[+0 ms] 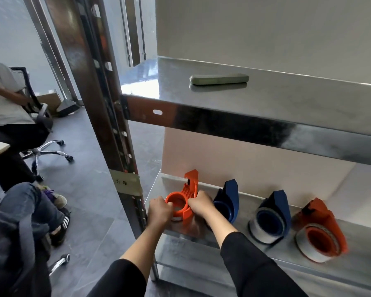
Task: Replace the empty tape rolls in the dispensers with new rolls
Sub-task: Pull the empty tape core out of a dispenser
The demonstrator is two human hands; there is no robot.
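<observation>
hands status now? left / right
Left hand: closed on the round hub of the orange plastic tape dispenser on the steel shelf.
Right hand: closed on the same dispenser's body.

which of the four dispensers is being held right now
The orange dispenser at the far left of the row; both hands grip it. The other three sit untouched.

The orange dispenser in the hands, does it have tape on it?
Looks empty. The orange dispenser shows a bare orange ring, while the other orange dispenser wears a white roll.
</observation>
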